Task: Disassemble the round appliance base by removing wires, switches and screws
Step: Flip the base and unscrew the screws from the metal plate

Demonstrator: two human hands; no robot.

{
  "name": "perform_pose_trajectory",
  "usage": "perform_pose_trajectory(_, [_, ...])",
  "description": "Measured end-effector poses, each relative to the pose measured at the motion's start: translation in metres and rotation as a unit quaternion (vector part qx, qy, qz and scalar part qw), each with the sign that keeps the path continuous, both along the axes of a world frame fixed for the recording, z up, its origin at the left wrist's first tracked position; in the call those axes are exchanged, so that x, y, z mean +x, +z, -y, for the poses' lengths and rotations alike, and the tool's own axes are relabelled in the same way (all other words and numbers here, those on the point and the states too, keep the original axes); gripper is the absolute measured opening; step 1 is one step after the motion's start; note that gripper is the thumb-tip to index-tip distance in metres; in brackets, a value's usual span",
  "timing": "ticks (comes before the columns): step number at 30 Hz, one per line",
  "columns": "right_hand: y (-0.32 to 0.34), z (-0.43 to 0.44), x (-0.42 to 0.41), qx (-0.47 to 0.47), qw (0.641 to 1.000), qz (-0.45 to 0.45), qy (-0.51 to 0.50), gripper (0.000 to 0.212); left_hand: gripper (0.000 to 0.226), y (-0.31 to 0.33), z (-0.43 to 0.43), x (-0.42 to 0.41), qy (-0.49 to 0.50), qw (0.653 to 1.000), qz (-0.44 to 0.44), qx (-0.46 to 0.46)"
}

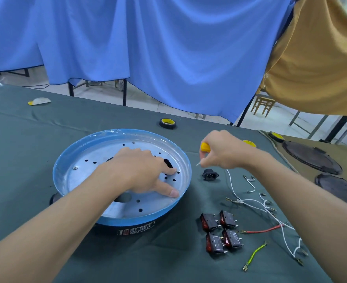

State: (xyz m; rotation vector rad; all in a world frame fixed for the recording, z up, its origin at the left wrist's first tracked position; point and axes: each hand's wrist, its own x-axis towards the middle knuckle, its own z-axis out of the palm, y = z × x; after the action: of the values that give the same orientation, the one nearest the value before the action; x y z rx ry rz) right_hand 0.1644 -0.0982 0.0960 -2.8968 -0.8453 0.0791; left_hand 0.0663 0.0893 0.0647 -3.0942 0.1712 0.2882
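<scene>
Screw-removal stage: left hand (pixel 140 170), spread flat, steadies the round appliance base (pixel 127 220); right hand (pixel 223 152), at its 3 o'clock, grips a yellow-handled screwdriver (pixel 205 147), next needing alignment on the apparent 12 o'clock screw (pixel 133 142).

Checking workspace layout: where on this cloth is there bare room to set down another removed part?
Bare cloth lies left of the round base, and along the near edge in front of it, left of the switches. Right of the base is crowded: socket, switches, wires, with the right hand holding the screwdriver above.
</scene>
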Motion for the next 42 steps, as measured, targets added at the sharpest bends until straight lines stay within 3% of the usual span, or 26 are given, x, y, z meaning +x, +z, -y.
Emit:
perform_pose_trajectory(10, [-0.060, -0.007, 0.018, 0.106, 0.989, 0.029, -0.100, 0.018, 0.070, 0.001, 0.001, 0.000, 0.008, 1.000, -0.004, -0.011])
perform_pose_trajectory(15, [-0.081, -0.008, 0.013, 0.058, 0.990, 0.070, -0.108, 0.015, 0.070, 0.000, 0.001, 0.001, 0.010, 1.000, -0.004, -0.013])
perform_pose_trajectory(18, [-0.078, -0.008, 0.012, 0.041, 0.992, 0.074, -0.093, 0.014, 0.070, 0.000, 0.001, 0.001, 0.012, 1.000, -0.003, -0.011])
perform_pose_trajectory(26, [-0.037, 0.007, 0.023, 0.159, 0.973, 0.054, -0.157, 0.006, 0.067, 0.003, 0.003, -0.002, 0.022, 0.999, -0.011, -0.022])
perform_pose_trajectory(34, [-0.052, 0.013, 0.047, 0.048, 0.982, 0.003, -0.183, 0.014, 0.067, 0.003, 0.005, -0.001, 0.017, 1.000, -0.011, -0.018])
perform_pose_trajectory(37, [-0.058, 0.007, 0.051, 0.011, 0.982, -0.027, -0.188, 0.036, 0.067, 0.003, 0.005, 0.000, 0.015, 1.000, -0.011, -0.015])
perform_pose_trajectory(42, [-0.053, -0.010, 0.051, -0.018, 0.984, -0.011, -0.175, 0.023, 0.070, 0.000, 0.002, 0.001, 0.013, 1.000, -0.010, -0.008])
